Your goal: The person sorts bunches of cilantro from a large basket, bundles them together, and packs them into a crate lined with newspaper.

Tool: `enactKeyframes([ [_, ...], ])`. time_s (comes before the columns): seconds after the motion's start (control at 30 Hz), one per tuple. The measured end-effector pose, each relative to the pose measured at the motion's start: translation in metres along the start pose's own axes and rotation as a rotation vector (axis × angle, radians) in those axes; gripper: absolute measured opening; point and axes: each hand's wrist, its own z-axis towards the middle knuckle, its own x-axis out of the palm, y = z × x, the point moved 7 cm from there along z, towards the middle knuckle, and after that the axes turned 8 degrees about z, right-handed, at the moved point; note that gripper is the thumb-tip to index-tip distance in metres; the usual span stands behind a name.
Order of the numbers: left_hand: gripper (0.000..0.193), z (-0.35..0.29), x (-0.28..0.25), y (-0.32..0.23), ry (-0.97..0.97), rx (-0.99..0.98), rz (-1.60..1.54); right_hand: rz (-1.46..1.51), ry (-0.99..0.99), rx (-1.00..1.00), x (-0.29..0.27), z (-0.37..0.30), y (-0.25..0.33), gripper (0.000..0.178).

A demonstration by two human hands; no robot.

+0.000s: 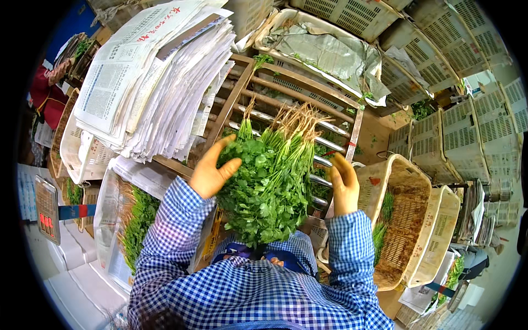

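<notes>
A heap of leafy green herbs with roots, looking like coriander (264, 181), lies on a rack of metal bars (330, 132) in front of me. Its leaves point toward me and its brown roots away. My left hand (212, 170) is at the heap's left edge, thumb and fingers apart around the leaves; whether it touches them is hard to tell. To the right of the heap, my right hand (345, 184) is slightly bent, its fingers spread and nothing seen in them. A small separate tuft of stems (246, 125) stands out at the heap's upper left.
A tall stack of newspapers (159, 82) rises at the left of the rack. More greens (140, 223) lie in a lined crate nearby. A dirty plastic crate (404, 220) stands at the right, a cloth-covered crate (324, 47) beyond the rack. Stacked crates (459, 132) line the right.
</notes>
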Motion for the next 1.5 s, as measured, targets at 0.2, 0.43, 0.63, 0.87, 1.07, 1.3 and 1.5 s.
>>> enactKeyframes([
  [0.2,0.079,-0.012,0.085,-0.058,0.009,0.140,0.702,0.031,0.119,-0.024,0.043,-0.001,0.033,0.031],
  [0.43,0.082,-0.011,0.104,-0.054,-0.003,0.119,0.887,-0.680,0.347,0.023,0.098,0.053,0.043,0.049],
  [0.63,0.082,-0.016,0.111,-0.074,-0.076,0.131,0.983,-1.024,0.589,-0.213,0.130,0.081,0.025,0.030],
  [0.87,0.080,-0.042,0.118,-0.083,-0.137,0.220,0.881,-0.319,0.523,0.306,0.095,0.090,-0.001,0.023],
  [1.07,0.082,-0.041,0.135,-0.079,-0.034,0.212,0.933,-0.747,0.656,0.155,0.104,0.074,0.031,0.059],
  [1.3,0.080,-0.044,0.124,-0.076,0.052,0.189,0.879,-0.918,0.600,-0.738,0.120,0.018,0.062,0.016],
  [1.5,0.041,-0.005,0.035,-0.122,-0.229,0.303,-0.030,-0.859,0.394,-0.848,0.104,0.010,0.030,0.015],
])
